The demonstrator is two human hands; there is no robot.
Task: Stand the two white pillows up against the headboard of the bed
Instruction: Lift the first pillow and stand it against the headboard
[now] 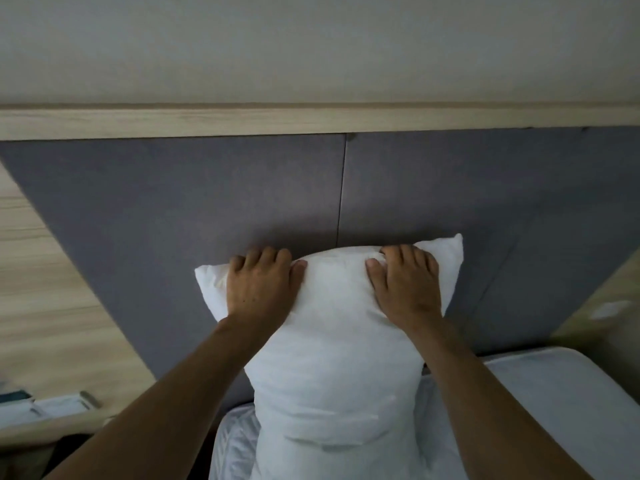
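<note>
A white pillow (pixel 332 341) stands on end against the grey headboard (pixel 173 202); the left hand (pixel 263 289) at 10 o'clock and right hand (pixel 407 285) at 2 o'clock clasp its top edge.

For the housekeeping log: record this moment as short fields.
pillow: one soft white pillow, upright on the bed
backing: grey padded fabric headboard behind it
left hand: gripping the top edge near the left corner
right hand: gripping the top edge near the right corner
second pillow: not in view
bed: white sheet
</note>
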